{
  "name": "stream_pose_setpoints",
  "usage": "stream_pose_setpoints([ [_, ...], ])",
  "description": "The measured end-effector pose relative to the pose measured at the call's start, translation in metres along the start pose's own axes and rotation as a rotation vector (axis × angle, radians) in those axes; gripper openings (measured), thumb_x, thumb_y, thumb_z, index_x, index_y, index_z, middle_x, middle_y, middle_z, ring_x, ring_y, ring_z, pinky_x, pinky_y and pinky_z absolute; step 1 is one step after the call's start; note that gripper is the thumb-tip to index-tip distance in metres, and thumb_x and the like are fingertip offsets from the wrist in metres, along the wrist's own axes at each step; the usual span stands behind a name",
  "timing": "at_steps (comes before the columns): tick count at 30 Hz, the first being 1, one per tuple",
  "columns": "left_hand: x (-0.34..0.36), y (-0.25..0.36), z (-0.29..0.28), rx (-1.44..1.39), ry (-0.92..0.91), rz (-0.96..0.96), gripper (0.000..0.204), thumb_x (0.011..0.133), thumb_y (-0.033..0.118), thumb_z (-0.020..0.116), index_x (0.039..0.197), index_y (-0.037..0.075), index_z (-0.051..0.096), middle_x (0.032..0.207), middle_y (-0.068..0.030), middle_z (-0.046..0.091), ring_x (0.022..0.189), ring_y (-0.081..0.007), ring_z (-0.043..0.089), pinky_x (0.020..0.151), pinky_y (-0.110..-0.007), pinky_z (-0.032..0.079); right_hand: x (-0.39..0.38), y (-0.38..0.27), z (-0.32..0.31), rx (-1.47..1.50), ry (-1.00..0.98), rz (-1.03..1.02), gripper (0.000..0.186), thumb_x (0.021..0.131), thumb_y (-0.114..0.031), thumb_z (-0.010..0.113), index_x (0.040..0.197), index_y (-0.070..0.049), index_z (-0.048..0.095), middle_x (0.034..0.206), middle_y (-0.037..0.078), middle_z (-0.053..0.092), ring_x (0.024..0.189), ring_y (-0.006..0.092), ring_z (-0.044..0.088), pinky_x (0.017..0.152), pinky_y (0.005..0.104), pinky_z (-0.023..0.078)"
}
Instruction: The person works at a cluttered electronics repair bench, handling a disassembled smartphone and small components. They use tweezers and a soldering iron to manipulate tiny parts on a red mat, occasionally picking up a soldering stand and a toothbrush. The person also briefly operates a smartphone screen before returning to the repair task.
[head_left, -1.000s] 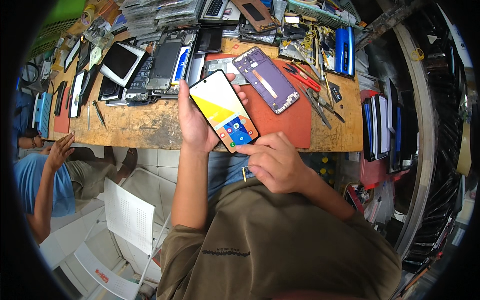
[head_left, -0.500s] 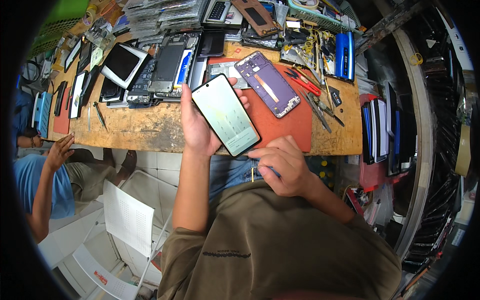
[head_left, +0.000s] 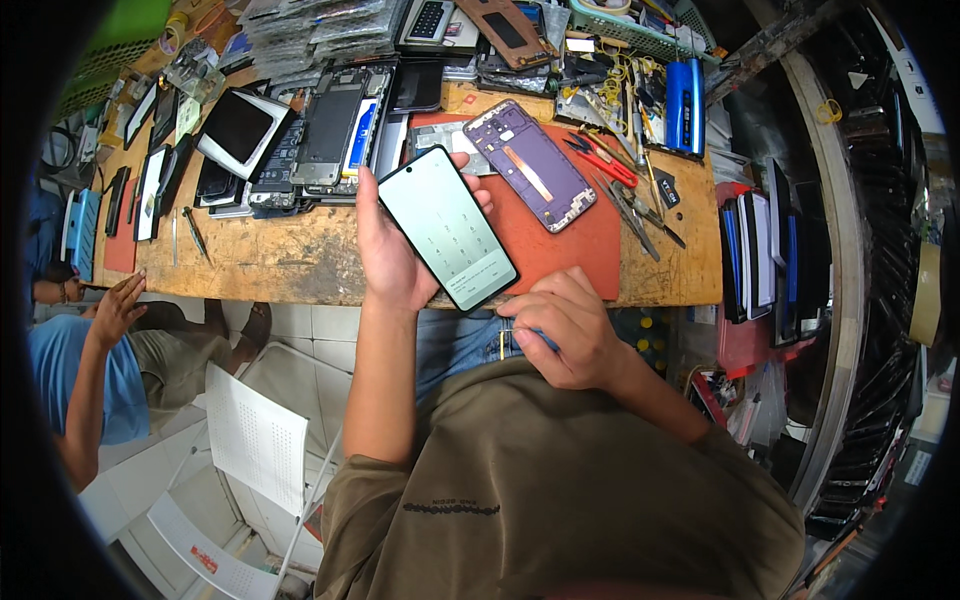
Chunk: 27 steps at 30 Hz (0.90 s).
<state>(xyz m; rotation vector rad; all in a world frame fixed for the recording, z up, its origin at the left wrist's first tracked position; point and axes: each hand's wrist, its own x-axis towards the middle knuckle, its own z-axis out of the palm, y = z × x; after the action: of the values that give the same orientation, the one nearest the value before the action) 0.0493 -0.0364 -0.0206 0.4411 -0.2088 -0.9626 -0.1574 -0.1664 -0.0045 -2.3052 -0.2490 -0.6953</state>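
Note:
My left hand (head_left: 390,260) is closed around a black-edged smartphone (head_left: 448,229) tilted upward, its lit pale screen showing a keypad. My right hand (head_left: 560,325) hovers just below and right of the phone, index finger partly extended and the others loosely curled, with nothing visible in it. Behind the phone lies an orange mat (head_left: 560,265) bearing a purple phone housing (head_left: 530,165) and a silvery part partly hidden beneath it. Red-handled cutters (head_left: 615,168), tweezers and slim tools are at the mat's right.
The wooden bench (head_left: 260,275) holds dismantled phones (head_left: 330,130), stacked wrapped packets, baskets (head_left: 635,25) and a blue cylinder (head_left: 683,105). Another person (head_left: 90,365) in blue is at the left, near a white metal chair (head_left: 255,430). Flat cases (head_left: 755,255) stand at the right.
The screen has switched from a colourful home screen to a pale keypad. My right hand has drawn back slightly from the screen, down and right; the phone has shifted a little downward.

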Motion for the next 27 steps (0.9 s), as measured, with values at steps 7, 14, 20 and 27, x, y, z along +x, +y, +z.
stream_pose_setpoints([
  [7, 0.0002, 0.0008, 0.0001, -0.001, 0.000, -0.014, 0.100, 0.112, 0.077, 0.022, 0.153, -0.009, 0.053, 0.126, -0.0257, 0.073, 0.115, -0.0365, 0.073, 0.107, -0.048, 0.059, 0.0060, -0.0055, 0.0050, -0.036, -0.023, -0.036, 0.019, 0.085, -0.003, 0.076, 0.102, -0.006, 0.066, 0.129, 0.009, 0.079, 0.097, 0.0275, 0.066, 0.085, 0.0427, 0.045],
  [14, 0.0001, -0.0005, -0.0033, 0.006, 0.011, -0.001, 0.100, 0.111, 0.077, 0.022, 0.154, -0.008, 0.052, 0.126, -0.0252, 0.074, 0.115, -0.0365, 0.074, 0.106, -0.048, 0.059, 0.0070, -0.0092, 0.0077, -0.072, -0.051, -0.015, 0.019, 0.085, -0.005, 0.078, 0.101, -0.007, 0.068, 0.132, 0.008, 0.077, 0.102, 0.0269, 0.066, 0.086, 0.0426, 0.046],
  [20, -0.0002, 0.0005, -0.0014, -0.008, 0.011, -0.010, 0.101, 0.111, 0.078, 0.024, 0.154, -0.008, 0.053, 0.126, -0.0249, 0.074, 0.115, -0.0368, 0.074, 0.105, -0.048, 0.060, 0.0019, -0.0065, 0.0029, -0.040, 0.000, -0.007, 0.014, 0.087, -0.005, 0.076, 0.099, -0.007, 0.068, 0.119, 0.007, 0.078, 0.097, 0.0263, 0.066, 0.084, 0.0432, 0.046],
  [27, -0.0003, -0.0004, 0.0026, -0.014, 0.044, 0.001, 0.100, 0.111, 0.078, 0.023, 0.147, -0.010, 0.058, 0.121, -0.0252, 0.075, 0.113, -0.0362, 0.075, 0.104, -0.047, 0.060, 0.0007, -0.0074, 0.0008, -0.038, 0.009, 0.011, 0.014, 0.087, -0.005, 0.075, 0.100, -0.007, 0.068, 0.115, 0.006, 0.077, 0.095, 0.0258, 0.067, 0.085, 0.0435, 0.046],
])
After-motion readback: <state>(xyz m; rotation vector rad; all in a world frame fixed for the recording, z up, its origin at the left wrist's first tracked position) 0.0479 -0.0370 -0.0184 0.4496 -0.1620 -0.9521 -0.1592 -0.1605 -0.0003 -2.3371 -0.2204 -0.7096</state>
